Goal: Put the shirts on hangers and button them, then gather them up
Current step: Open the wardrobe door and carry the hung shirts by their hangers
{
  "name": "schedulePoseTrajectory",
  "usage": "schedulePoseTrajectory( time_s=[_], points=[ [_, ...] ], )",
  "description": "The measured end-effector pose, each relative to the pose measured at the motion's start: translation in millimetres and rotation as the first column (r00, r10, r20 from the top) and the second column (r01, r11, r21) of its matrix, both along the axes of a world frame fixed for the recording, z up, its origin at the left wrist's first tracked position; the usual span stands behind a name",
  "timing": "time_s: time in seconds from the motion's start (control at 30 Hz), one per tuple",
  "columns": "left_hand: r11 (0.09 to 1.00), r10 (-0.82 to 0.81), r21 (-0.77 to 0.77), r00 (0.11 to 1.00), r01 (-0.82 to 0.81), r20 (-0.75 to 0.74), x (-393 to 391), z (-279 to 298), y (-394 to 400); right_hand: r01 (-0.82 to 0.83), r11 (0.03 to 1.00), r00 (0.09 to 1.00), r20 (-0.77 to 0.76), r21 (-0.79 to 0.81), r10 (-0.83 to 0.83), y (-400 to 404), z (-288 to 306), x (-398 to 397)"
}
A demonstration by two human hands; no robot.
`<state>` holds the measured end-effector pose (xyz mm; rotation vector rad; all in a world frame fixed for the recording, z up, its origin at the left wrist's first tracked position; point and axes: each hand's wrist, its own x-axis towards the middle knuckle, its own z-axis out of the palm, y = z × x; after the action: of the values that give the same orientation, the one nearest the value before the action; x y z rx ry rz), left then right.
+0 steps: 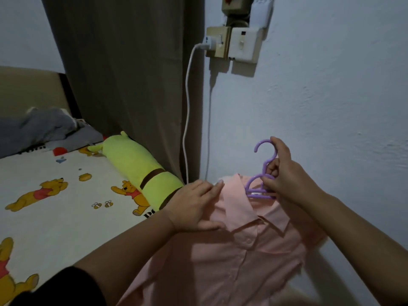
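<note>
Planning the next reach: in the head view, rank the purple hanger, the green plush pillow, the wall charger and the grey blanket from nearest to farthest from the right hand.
1. Purple hanger, gripped by the right hand.
2. Green plush pillow, left on the bed.
3. Wall charger, up on the wall.
4. Grey blanket, far left.

Dim, bluish indoor view from a wide-angle head camera, soft and slightly grainy.

The pink shirt (231,250) is the brightest-coloured area, lit softly from the viewer's side. Below and to the right of the shirt, it casts a broad dull shadow on the wall (331,96). Above the shirt, the socket box (234,44) throws a short dark shadow downward, and the curtain (123,74) is murky brown. Left of the shirt, the bed (55,195) looks grey-white. Lines bend toward the frame edges. Detail is smeared throughout; there is no glare.
</note>
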<state>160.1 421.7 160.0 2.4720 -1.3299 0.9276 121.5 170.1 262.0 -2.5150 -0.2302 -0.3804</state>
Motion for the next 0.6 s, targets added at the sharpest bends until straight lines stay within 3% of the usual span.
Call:
schedulePoseTrajectory(
  time_s=[0.13,0.27,0.47,0.6],
  points=[
    [0.995,-0.014,-0.103,0.992,0.001,-0.126,3,-10,0,0.017,1.000,1.000,-0.022,0.026,-0.017,-18,-8,-7],
    [0.937,0.122,-0.267,0.930,-0.223,-0.348,8,-22,23,-0.052,0.998,0.996,-0.076,0.032,0.054,-13,-21,-5],
    [0.837,0.345,-0.184,0.758,-0.515,-0.553,7,-43,52,-0.093,0.986,0.984,-0.140,0.141,0.113,18,-48,13],
    [0.742,0.465,-0.021,0.537,-0.670,-0.704,15,-67,64,-0.154,0.976,0.969,-0.169,0.156,0.180,30,-63,25]
  ],
)
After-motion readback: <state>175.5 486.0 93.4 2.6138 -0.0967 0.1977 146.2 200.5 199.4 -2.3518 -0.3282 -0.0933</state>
